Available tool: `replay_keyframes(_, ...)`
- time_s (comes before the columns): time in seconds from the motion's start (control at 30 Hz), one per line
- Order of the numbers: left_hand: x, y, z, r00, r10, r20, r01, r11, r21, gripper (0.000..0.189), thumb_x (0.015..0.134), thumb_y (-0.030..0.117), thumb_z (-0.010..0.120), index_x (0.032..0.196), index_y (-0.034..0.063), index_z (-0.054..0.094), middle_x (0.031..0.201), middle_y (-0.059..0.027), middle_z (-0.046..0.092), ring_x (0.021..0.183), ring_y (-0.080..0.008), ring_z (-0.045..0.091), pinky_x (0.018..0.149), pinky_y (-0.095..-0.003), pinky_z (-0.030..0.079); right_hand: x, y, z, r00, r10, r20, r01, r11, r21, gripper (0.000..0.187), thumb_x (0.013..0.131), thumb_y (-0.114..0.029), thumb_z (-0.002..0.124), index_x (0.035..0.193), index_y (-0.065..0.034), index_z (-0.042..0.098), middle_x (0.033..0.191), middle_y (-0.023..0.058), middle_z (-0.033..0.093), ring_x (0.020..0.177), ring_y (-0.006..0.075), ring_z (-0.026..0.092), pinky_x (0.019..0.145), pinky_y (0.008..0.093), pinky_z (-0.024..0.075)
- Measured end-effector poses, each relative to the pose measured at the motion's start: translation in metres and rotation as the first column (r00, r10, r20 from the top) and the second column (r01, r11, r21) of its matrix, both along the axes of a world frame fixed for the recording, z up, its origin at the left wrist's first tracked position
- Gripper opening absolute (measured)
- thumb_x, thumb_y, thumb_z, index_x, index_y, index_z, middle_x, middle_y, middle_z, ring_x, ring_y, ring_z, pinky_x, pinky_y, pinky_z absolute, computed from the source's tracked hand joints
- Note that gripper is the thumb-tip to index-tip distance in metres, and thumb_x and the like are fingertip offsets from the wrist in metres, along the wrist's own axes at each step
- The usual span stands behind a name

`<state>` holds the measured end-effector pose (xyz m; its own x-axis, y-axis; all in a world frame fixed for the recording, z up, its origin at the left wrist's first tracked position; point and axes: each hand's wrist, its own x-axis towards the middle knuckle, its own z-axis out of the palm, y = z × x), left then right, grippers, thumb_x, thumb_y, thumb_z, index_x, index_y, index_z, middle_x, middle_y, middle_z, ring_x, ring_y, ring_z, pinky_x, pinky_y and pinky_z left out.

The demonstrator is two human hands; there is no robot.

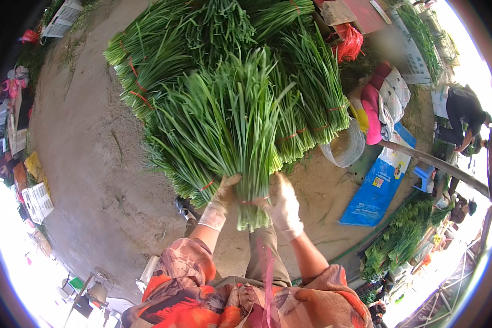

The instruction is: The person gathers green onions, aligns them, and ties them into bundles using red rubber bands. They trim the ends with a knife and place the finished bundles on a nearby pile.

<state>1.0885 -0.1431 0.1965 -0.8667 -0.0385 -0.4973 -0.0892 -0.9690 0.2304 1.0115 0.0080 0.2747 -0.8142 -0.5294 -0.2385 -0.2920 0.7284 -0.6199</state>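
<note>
A bundle of garlic chives (252,168) is upright before me, its leaf tips away from me and its cut stem ends towards me. A thin red tie (253,201) circles it near the base. My left hand (221,199), in a pale thin glove, grips its left side. On the right, my gloved right hand (286,207) holds the bundle by the tie, slightly blurred. Behind the held bundle lies a large pile of tied chive bundles (156,61), many with red bands around their stems. The fingers behind the stems are partly hidden.
A blue printed sack (369,197) lies on the earth floor (86,164) at right, near a clear plastic roll (346,147). A pole (438,166) runs beyond a pink cushion (371,110). Red plastic strands (348,43) hang at the pile's far right. A person (465,110) bends at far right.
</note>
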Motion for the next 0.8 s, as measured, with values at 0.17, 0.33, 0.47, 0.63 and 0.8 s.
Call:
replay_keyframes(0.17, 0.065, -0.031, 0.010, 1.000, 0.013, 0.016, -0.013, 1.000, 0.026, 0.063, 0.075, 0.018, 0.075, 0.130, -0.0012, 0.050, 0.121, -0.0159, 0.062, 0.108, -0.0304, 0.062, 0.099, -0.0432, 0.048, -0.081, -0.061, 0.024, 0.989, -0.009, -0.150, -0.043, 0.939, -0.340, 0.034, 0.078, 0.001, 0.069, 0.111, 0.0001, 0.062, 0.102, 0.0140, 0.063, 0.089, 0.0252, 0.063, 0.076, 0.0310, 0.0521)
replay_keyframes(0.33, 0.109, -0.041, 0.014, 0.999, 0.037, 0.012, -0.037, 0.999, -0.029, 0.062, 0.074, 0.013, 0.075, 0.130, -0.0005, 0.050, 0.122, -0.0157, 0.061, 0.109, -0.0291, 0.061, 0.098, -0.0429, 0.048, -0.106, -0.096, 0.015, 0.972, 0.235, 0.012, -0.227, 0.951, -0.211, 0.037, 0.076, -0.015, 0.073, 0.111, -0.0081, 0.065, 0.093, 0.0101, 0.065, 0.084, 0.0250, 0.064, 0.077, 0.0316, 0.0499)
replay_keyframes(0.47, 0.136, -0.046, 0.016, 0.997, 0.035, 0.065, -0.032, 0.999, -0.042, 0.068, 0.072, 0.016, 0.078, 0.132, 0.0019, 0.048, 0.122, -0.0132, 0.061, 0.109, -0.0275, 0.061, 0.097, -0.0413, 0.048, -0.099, -0.114, 0.001, 0.875, 0.381, 0.298, -0.307, 0.914, -0.266, 0.033, 0.075, -0.020, 0.076, 0.103, -0.0042, 0.068, 0.094, 0.0124, 0.069, 0.086, 0.0243, 0.067, 0.078, 0.0324, 0.0503)
replay_keyframes(0.63, 0.170, -0.048, 0.015, 0.989, 0.085, 0.125, -0.071, 0.991, -0.113, 0.077, 0.068, 0.021, 0.081, 0.135, 0.0048, 0.046, 0.122, -0.0091, 0.061, 0.110, -0.0261, 0.060, 0.098, -0.0400, 0.046, -0.069, -0.142, 0.001, 0.824, 0.455, 0.336, -0.396, 0.888, -0.233, 0.017, 0.074, -0.010, 0.071, 0.090, -0.0027, 0.070, 0.078, 0.0117, 0.068, 0.073, 0.0233, 0.066, 0.071, 0.0317, 0.0500)
replay_keyframes(0.8, 0.205, -0.052, 0.006, 0.982, 0.088, 0.168, -0.077, 0.994, -0.072, 0.059, 0.070, 0.010, 0.079, 0.123, -0.0003, 0.054, 0.109, -0.0106, 0.066, 0.096, -0.0229, 0.065, 0.090, -0.0373, 0.052, -0.040, -0.158, -0.004, 0.915, 0.214, 0.342, -0.084, 0.930, -0.357, 0.003, 0.079, -0.003, 0.065, 0.078, -0.0035, 0.067, 0.067, 0.0067, 0.064, 0.061, 0.0152, 0.056, 0.060, 0.0273, 0.0456)
